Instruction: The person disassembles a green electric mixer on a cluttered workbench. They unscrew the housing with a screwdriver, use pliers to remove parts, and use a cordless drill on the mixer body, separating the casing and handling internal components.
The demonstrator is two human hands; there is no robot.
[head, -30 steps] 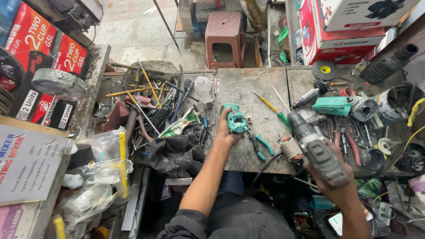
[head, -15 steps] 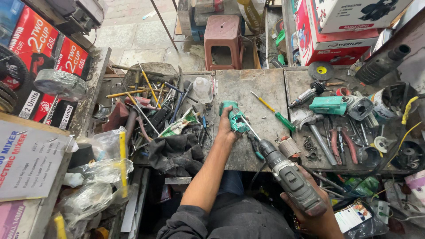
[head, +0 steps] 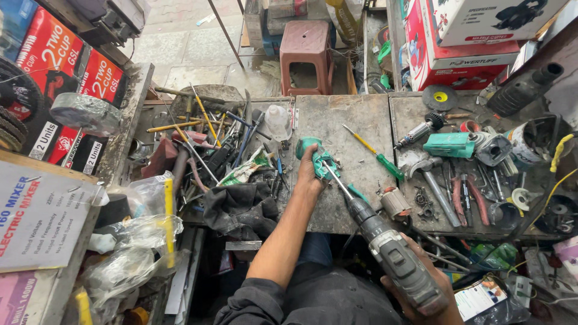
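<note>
A: Left hand (head: 308, 174)?

B: Closed around a green tool housing (head: 318, 157), pinning it on the grey worktop (head: 337, 120), just right of the heap of loose hand tools (head: 223, 141).

A: Right hand (head: 424, 289)?

B: Low in the head view, wrapped around the grip of a grey cordless drill (head: 391, 256). Its long bit (head: 337, 180) slants up-left, tip touching the green housing.

A: Nearby?

B: Yellow-and-green screwdriver (head: 373, 153) lies right of the housing; a hammer (head: 430, 180) and red-handled pliers (head: 472, 198) farther right; a black rag (head: 238, 207) left of the forearm.

A repair workshop: cluttered workbench (head: 337, 120), scattered screwdrivers (head: 373, 150), boxed power tools (head: 475, 36)
</note>
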